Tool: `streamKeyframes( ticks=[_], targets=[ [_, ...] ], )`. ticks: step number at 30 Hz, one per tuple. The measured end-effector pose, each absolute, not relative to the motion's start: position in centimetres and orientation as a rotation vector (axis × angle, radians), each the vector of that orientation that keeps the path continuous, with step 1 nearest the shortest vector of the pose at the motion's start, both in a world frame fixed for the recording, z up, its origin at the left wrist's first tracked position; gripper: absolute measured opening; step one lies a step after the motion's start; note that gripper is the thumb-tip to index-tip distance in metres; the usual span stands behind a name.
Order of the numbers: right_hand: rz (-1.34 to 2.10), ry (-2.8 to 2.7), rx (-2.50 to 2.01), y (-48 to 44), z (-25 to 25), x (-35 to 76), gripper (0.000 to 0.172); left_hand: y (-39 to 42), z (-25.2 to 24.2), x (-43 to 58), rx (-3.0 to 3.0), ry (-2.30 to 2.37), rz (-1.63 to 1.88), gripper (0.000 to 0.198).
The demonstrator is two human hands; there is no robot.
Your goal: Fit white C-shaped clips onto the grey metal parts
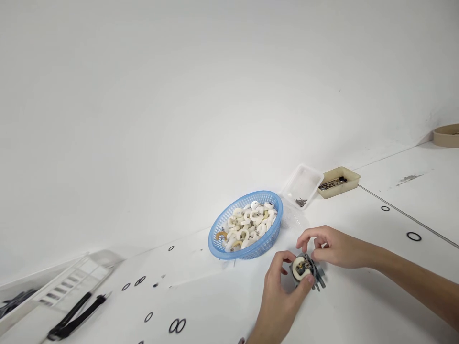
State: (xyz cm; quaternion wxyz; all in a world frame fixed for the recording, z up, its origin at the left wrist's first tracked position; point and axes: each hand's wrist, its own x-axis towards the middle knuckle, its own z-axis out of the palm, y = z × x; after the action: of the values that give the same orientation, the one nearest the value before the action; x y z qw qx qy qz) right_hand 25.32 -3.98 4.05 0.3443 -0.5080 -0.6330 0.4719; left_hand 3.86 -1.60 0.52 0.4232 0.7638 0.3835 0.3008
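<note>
On the white tabletop, my left hand (281,294) grips a small grey metal carburetor (318,277), thumb in front and fingers behind. A white ring-shaped float (298,269) sits on the carburetor's upturned side, with brass-coloured parts in its middle. Bent over the far edge is my right hand (324,246), its index finger and thumb apart and close to the carburetor. No part shows between those fingertips. Beyond both hands stands a blue plastic basket (263,246) holding many white floats (247,224), a few of them yellowish or brown.
Behind the basket, a white tray (304,184) holds small metal pins, beside a cream tray (339,188) with dark small parts. Black rubber rings (414,236) lie scattered about. At left are black-handled pliers (77,317) and a white rack (68,282). A wall borders the back.
</note>
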Motion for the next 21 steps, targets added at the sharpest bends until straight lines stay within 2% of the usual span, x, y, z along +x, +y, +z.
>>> streamKeyframes(
  ticks=[21],
  targets=[
    [1.196,-1.711,-1.328,-4.26,4.47,25.28,0.036,-1.53,0.78,3.96,1.918,0.964,0.778,0.021]
  ],
)
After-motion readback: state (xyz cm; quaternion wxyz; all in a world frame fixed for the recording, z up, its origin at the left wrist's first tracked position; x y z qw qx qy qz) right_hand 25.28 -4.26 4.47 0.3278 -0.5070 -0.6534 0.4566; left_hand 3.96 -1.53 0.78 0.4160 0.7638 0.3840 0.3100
